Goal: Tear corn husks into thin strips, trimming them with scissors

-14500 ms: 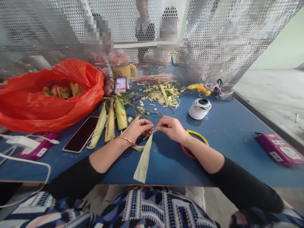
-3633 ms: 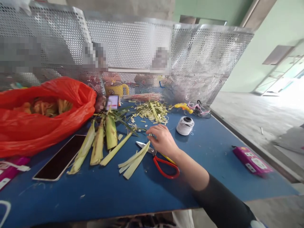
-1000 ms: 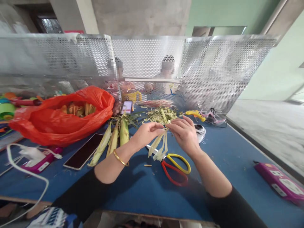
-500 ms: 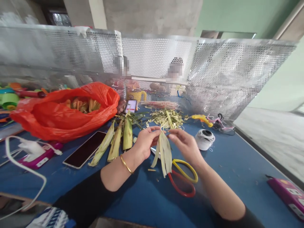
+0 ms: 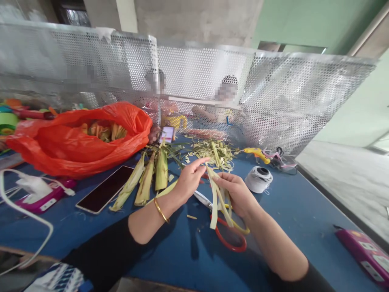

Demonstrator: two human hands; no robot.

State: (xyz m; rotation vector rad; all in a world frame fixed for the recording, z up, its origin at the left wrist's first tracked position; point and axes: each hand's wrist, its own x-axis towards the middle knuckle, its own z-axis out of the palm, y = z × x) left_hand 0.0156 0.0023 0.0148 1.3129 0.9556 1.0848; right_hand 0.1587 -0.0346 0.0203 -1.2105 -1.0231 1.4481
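Note:
Pale corn husk strips (image 5: 215,202) hang in a bunch from my fingers above the blue table. My left hand (image 5: 189,181) pinches at their narrow top end, its index finger stretched along the tip. My right hand (image 5: 238,192) is closed round the strips just below, with thumb and fingers against them. Under the strips lie scissors (image 5: 232,248) with one red and one yellow handle, partly covered by the husk and my right hand. Left of my hands are several corn husk pieces (image 5: 161,169), and another pale husk strip (image 5: 164,194) shows behind my left wrist.
A red plastic bag (image 5: 60,156) stands at left, near a dark phone (image 5: 105,190) and a purple power strip (image 5: 45,198). Husk scraps (image 5: 217,152) are piled behind. Right are a white thread spool (image 5: 259,179) and yellow glue gun (image 5: 257,154). A perforated metal screen (image 5: 194,69) runs behind.
The husk bunch has turned and spread into separate narrow strips. My right hand has closed in round them. More of the scissor blades and a pale strip behind my left wrist now show.

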